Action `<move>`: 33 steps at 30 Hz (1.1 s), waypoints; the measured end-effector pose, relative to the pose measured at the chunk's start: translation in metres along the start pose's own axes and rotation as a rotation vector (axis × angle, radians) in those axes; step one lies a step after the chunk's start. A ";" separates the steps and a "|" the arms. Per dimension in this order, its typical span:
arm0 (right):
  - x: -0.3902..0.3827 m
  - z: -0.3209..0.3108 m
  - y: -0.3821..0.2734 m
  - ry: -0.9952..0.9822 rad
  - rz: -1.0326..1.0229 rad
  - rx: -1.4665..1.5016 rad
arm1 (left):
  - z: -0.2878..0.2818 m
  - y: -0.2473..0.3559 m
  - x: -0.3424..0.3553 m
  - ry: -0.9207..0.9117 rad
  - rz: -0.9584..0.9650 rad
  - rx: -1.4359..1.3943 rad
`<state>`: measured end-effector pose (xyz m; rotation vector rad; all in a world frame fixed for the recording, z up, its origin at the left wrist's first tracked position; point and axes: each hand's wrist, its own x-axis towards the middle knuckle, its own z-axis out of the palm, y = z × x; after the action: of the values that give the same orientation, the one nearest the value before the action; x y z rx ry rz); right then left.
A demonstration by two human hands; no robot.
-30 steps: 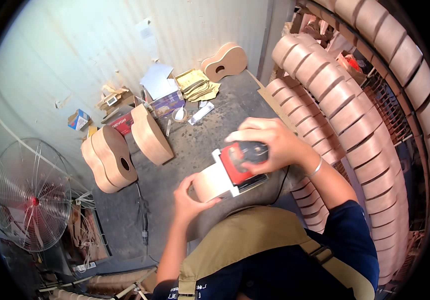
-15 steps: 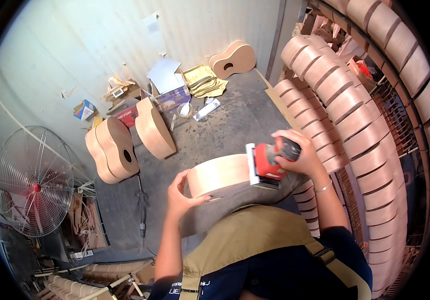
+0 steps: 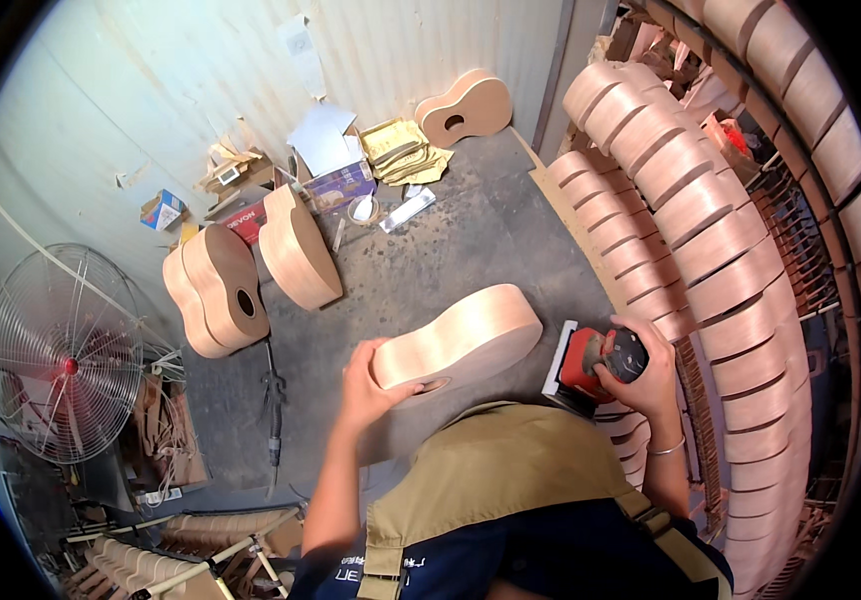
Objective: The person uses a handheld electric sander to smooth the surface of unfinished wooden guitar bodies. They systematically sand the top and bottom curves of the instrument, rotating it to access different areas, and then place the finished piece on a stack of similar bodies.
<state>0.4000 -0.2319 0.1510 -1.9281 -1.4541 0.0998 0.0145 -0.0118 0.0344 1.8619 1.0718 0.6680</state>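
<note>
Propped on its side at the near edge of the dark workbench [image 3: 351, 440] is a pale wooden guitar body [image 3: 471, 325], its curved side facing up and part of its sound hole showing low down. My left hand [image 3: 366, 390] grips its left end, thumb on the soundboard and fingers round the far side. Off to the right, apart from the body, my right hand [image 3: 648, 375] is closed round a red and black power sander [image 3: 596, 365]. The sander's flat white pad faces left toward the wood.
More guitar bodies [image 3: 216, 290] stand at the left, and another [image 3: 466, 108] leans on the back wall. Yellow sandpaper sheets [image 3: 406, 155], boxes and a tape roll lie at the back. A corded tool [image 3: 275, 420] lies near a fan [image 3: 69, 355]. Stacked guitar bodies [image 3: 711, 230] line the right.
The sander has come off the guitar body and moved right with my right hand. The body has turned in my left hand, so more of its curved side shows.
</note>
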 end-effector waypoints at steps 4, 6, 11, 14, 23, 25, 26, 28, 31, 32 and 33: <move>0.026 0.006 -0.022 -0.018 -0.135 0.093 | -0.028 0.054 0.008 0.033 0.143 0.023; 0.041 0.015 -0.035 -0.069 -0.171 0.160 | -0.033 0.079 0.013 -0.038 0.221 0.145; 0.085 0.051 -0.055 -0.203 -0.419 0.220 | -0.011 0.098 0.021 -0.131 0.353 0.333; 0.092 0.065 -0.052 -0.293 -0.490 0.199 | -0.005 0.102 0.018 -0.148 0.373 0.367; 0.098 0.070 -0.056 -0.343 -0.518 0.203 | -0.004 0.096 0.014 -0.101 0.398 0.436; 0.095 0.074 -0.057 -0.323 -0.467 0.267 | -0.005 0.094 0.013 -0.085 0.419 0.442; 0.094 0.075 -0.057 -0.312 -0.440 0.298 | -0.005 0.093 0.013 -0.078 0.430 0.444; 0.094 0.075 -0.054 -0.317 -0.493 0.256 | -0.006 0.093 0.013 -0.093 0.416 0.442; 0.097 0.072 -0.057 -0.346 -0.529 0.221 | -0.005 0.092 0.012 -0.084 0.404 0.449; 0.097 0.071 -0.058 -0.358 -0.534 0.214 | -0.005 0.092 0.011 -0.075 0.402 0.454; 0.095 0.072 -0.056 -0.330 -0.523 0.229 | -0.004 0.091 0.011 -0.085 0.400 0.451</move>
<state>0.3564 -0.1079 0.1622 -1.3425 -2.0245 0.3375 0.0539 -0.0243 0.1167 2.5126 0.8459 0.5946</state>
